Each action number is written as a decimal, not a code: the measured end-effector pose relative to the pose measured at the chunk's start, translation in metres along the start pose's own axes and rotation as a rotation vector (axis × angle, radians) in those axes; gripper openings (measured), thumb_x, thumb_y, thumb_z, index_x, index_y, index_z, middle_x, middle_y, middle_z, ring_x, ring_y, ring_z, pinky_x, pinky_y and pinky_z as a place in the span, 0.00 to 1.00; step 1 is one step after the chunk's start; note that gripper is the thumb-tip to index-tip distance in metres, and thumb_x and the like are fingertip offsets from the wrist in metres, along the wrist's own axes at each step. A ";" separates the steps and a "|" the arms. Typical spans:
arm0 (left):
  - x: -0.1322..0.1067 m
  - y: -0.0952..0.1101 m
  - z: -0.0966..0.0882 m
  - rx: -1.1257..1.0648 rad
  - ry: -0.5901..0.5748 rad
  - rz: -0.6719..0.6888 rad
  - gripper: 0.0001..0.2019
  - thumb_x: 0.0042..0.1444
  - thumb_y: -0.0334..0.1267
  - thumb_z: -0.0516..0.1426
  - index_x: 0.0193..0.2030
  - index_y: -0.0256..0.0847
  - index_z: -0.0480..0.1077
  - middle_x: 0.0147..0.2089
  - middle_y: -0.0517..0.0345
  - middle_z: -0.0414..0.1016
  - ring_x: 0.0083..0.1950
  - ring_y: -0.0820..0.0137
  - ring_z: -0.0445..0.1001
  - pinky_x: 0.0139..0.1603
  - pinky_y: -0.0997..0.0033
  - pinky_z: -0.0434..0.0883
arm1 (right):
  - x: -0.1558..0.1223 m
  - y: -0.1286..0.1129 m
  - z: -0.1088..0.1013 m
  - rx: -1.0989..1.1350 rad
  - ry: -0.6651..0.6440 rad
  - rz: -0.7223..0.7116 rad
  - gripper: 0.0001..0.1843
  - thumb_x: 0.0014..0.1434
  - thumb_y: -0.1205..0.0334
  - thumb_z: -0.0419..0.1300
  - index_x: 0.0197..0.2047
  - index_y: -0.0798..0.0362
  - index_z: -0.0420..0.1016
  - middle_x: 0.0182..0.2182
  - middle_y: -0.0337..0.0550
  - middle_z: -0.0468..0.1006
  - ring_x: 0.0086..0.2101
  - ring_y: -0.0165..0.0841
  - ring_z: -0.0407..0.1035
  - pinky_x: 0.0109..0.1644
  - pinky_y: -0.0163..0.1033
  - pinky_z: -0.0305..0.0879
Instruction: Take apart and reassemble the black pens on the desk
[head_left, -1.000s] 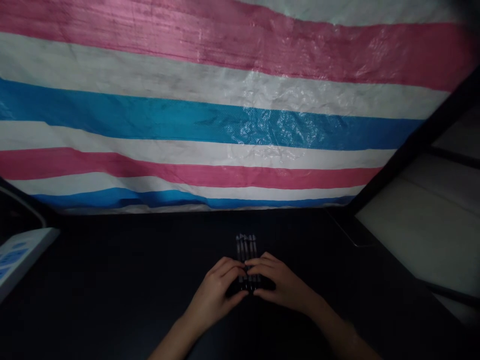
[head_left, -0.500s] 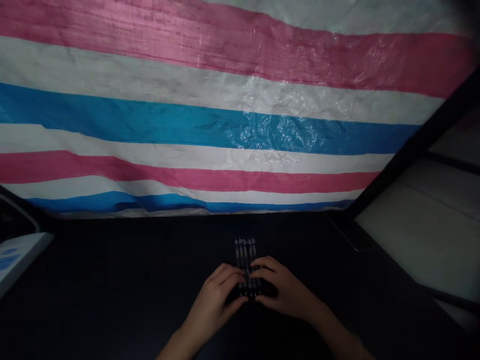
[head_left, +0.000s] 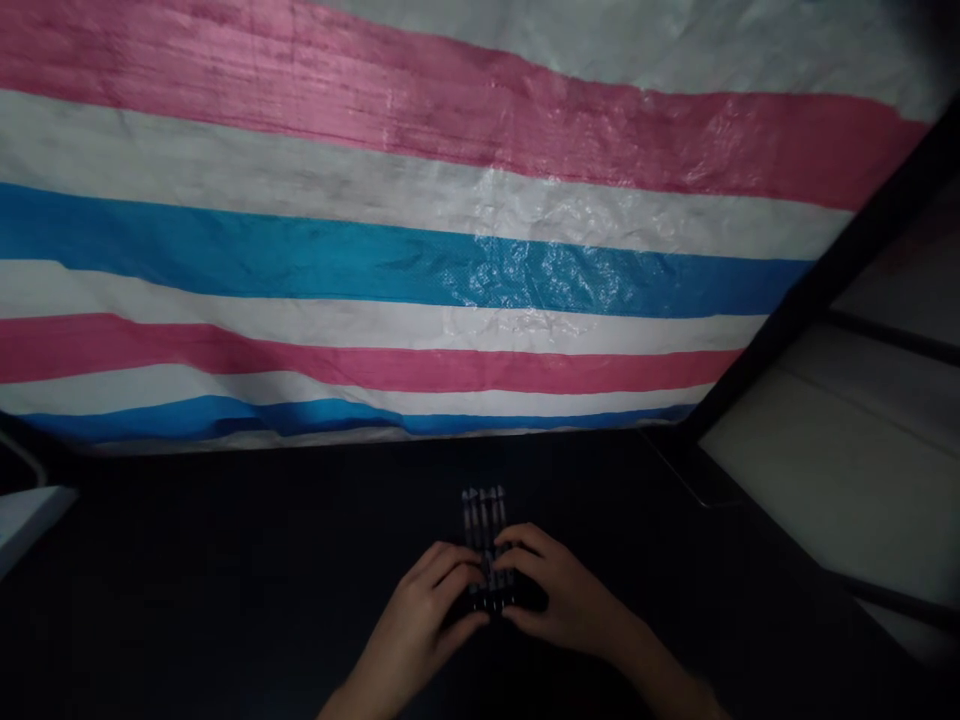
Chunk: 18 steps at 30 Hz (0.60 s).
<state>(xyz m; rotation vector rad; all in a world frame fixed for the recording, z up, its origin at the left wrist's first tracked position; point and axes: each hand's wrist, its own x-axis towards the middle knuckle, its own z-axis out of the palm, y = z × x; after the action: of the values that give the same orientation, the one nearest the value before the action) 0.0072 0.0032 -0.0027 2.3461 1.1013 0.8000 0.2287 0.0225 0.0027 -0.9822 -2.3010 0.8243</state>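
Observation:
A small bundle of several dark pens (head_left: 484,520) lies on a black table (head_left: 225,580), tips pointing away from me. My left hand (head_left: 424,625) rests at the bundle's left side with curled fingers touching it. My right hand (head_left: 559,600) grips the bundle from the right, fingers bent over the near ends of the pens. Both hands press the pens together side by side. The near half of the bundle is hidden under my fingers.
A striped pink, white and blue plastic sheet (head_left: 375,250) hangs behind the table. A white object (head_left: 22,515) pokes in at the left edge. A dark frame (head_left: 825,280) and pale floor (head_left: 847,460) lie to the right.
The view has tilted slightly, so the hands and pens sit a little lower in the picture. The hands have stayed on the bundle with small finger shifts.

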 end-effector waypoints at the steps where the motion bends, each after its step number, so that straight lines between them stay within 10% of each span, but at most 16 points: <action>1: 0.000 -0.001 0.000 0.003 -0.006 0.000 0.11 0.55 0.30 0.62 0.44 0.43 0.70 0.49 0.53 0.74 0.49 0.62 0.73 0.48 0.61 0.74 | 0.000 0.000 0.000 0.006 0.000 0.001 0.23 0.47 0.73 0.65 0.48 0.52 0.73 0.52 0.47 0.67 0.52 0.35 0.65 0.56 0.39 0.62; 18: -0.001 -0.015 -0.010 0.107 0.009 0.063 0.28 0.60 0.23 0.48 0.65 0.50 0.60 0.61 0.53 0.69 0.63 0.60 0.65 0.58 0.53 0.71 | 0.002 -0.004 -0.007 0.045 0.140 0.059 0.15 0.54 0.70 0.61 0.46 0.53 0.74 0.42 0.45 0.72 0.43 0.33 0.69 0.50 0.39 0.65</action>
<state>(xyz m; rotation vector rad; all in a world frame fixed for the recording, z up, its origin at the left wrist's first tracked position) -0.0086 0.0125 -0.0042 2.4795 1.1040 0.7931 0.2298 0.0238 0.0109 -1.0578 -2.1360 0.8013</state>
